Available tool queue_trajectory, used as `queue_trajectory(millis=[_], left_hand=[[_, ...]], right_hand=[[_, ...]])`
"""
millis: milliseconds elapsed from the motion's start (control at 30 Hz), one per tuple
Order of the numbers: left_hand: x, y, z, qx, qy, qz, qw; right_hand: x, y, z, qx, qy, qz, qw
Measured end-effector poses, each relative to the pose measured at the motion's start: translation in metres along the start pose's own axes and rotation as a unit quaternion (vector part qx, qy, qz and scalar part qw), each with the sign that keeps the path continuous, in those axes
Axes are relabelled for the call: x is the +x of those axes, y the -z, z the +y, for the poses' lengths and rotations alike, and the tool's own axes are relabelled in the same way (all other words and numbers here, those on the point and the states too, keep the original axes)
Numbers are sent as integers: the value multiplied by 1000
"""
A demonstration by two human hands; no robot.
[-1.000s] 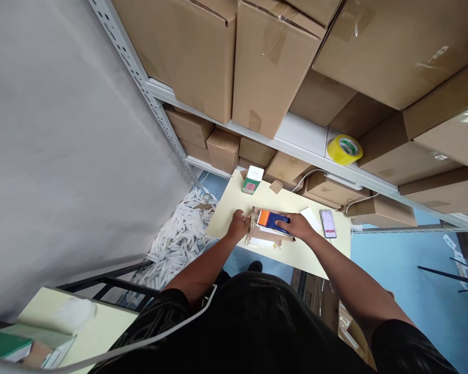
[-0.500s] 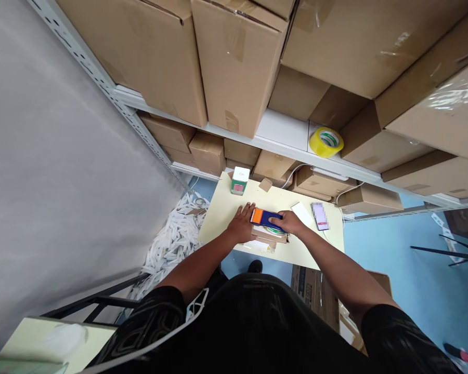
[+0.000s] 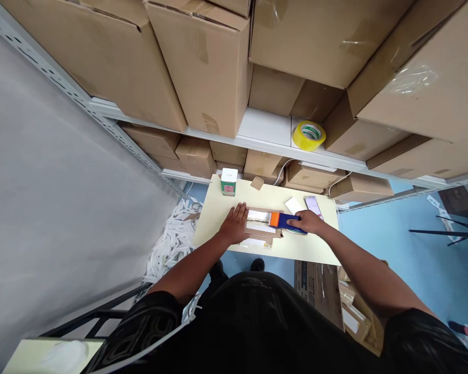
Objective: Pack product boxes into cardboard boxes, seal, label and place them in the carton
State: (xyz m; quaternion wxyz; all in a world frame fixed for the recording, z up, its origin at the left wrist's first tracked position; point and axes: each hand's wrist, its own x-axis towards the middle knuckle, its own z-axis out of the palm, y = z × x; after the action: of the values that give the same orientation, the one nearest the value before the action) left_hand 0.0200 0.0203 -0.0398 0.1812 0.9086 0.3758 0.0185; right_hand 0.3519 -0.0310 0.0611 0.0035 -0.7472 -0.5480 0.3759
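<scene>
A carton lies on the counter between the left grip and the right grip. The tape dispenser is in the right grip, its front at the carton's right end. A card and phone lie behind this grip; a small box stands behind the left grip. Farther behind, a tape roll sits on the shelf.

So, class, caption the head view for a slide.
Right hand holding a blue-and-orange tape dispenser at one end of a cardboard package, left hand resting at the other.
</scene>
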Motion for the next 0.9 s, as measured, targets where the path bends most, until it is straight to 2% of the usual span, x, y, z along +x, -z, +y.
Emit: queue_trajectory(millis=[167,267,367,500,633,733,900], left_hand=[[-1,0,-1,-21,-3,11,1000],[0,-2,-1,-31,-4,18,999],[2,-3,0,-36,-3,15,999],[4,-4,-1,-36,-3,14,999],[4,-5,-3,-35,-8,17,999],[4,-6,-4,-39,-12,20,999],[0,-6,-8,-41,-18,25,999]], right_hand=[[-24,23,73,23,-57,46,997],[-32,24,96,19,-73,53,996],[-21,11,96,11,-87,46,995],[17,-18,76,0,-152,-8,988],[37,-45,69,164,-236,-46,957],[29,-61,81,219,-269,-51,937],[-9,-87,106,185,-270,-7,945]])
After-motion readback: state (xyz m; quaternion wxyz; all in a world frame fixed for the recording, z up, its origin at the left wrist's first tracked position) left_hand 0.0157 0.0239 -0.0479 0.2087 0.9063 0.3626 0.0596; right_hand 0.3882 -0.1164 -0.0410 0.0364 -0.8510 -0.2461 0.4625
